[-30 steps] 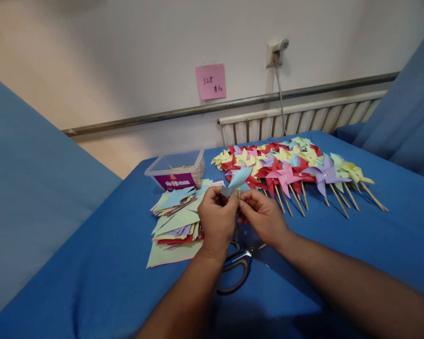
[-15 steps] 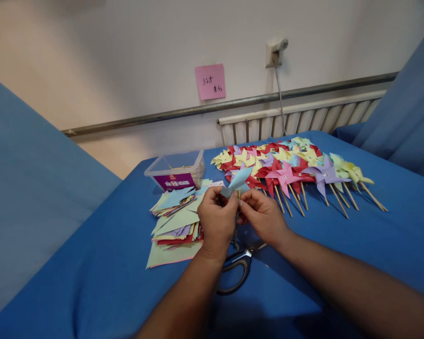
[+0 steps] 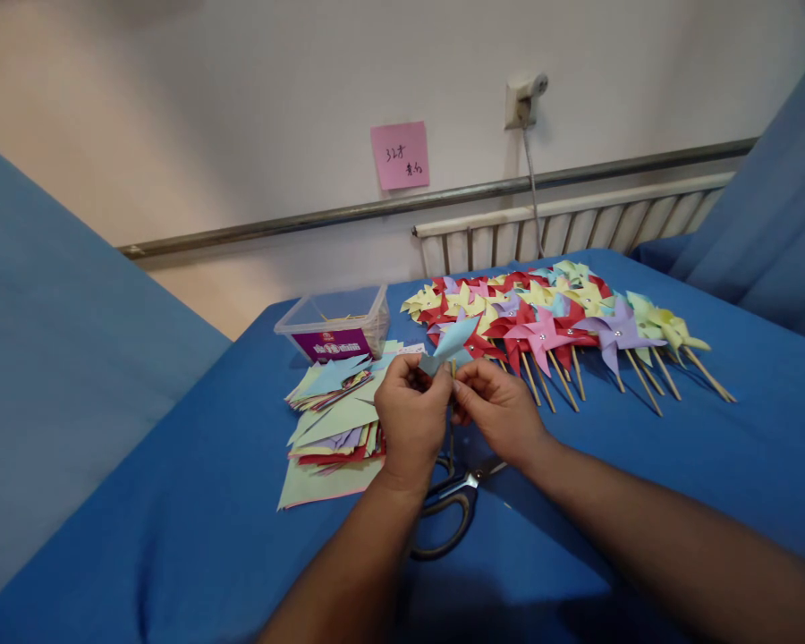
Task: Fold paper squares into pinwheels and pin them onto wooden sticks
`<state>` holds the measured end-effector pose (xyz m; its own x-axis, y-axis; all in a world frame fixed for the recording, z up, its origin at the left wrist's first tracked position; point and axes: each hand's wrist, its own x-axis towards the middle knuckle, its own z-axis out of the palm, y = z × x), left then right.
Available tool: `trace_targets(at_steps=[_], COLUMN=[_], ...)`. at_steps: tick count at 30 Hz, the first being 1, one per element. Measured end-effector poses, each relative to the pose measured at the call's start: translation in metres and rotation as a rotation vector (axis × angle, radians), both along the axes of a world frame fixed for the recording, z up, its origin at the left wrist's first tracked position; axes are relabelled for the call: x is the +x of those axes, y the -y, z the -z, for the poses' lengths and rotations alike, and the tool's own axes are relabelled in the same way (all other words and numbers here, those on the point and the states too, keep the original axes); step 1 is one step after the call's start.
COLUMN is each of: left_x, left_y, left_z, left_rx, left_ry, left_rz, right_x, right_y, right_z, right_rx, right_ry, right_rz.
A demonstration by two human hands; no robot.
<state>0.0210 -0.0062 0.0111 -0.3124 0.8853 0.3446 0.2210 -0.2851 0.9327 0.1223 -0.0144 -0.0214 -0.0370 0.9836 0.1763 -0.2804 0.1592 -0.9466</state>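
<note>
Scissors (image 3: 453,505) nearest. Just beyond them, L hand (image 3: 412,420) & R hand (image 3: 500,411) both pinch blue pinwheel (image 3: 453,341) at hub/stick. Prob. v. light, flimsy, creases easily: grip stick, not blades. Paper stack (image 3: 335,425) left of scissors; box (image 3: 339,326) & done pinwheels (image 3: 550,322) well beyond.

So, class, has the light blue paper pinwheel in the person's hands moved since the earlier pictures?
No. The light blue paper pinwheel sits where it was, just right of the clear plastic box with the purple label.
</note>
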Motion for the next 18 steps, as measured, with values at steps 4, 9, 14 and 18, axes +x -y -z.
trace_targets(at_steps=[4,9,14,18], left_x=[0.0002,0.0004,0.0003,0.0003], left_y=[0.0001,0.0004,0.0000,0.0000], left_z=[-0.0003,-0.0004,0.0001,0.0009], left_rx=[-0.007,-0.007,-0.006,-0.004], left_ry=[-0.004,-0.003,0.015,0.022], left_rz=[-0.001,-0.007,0.004,0.005], right_x=[0.0000,-0.0002,-0.0003,-0.0009], right_y=[-0.0007,-0.0011,-0.0009,-0.0008], right_z=[0.0005,0.0005,-0.0001,-0.0016], right_rx=[0.004,-0.009,-0.006,-0.021], right_ry=[0.006,0.001,-0.003,-0.006], right_rz=[-0.001,0.004,-0.005,-0.004])
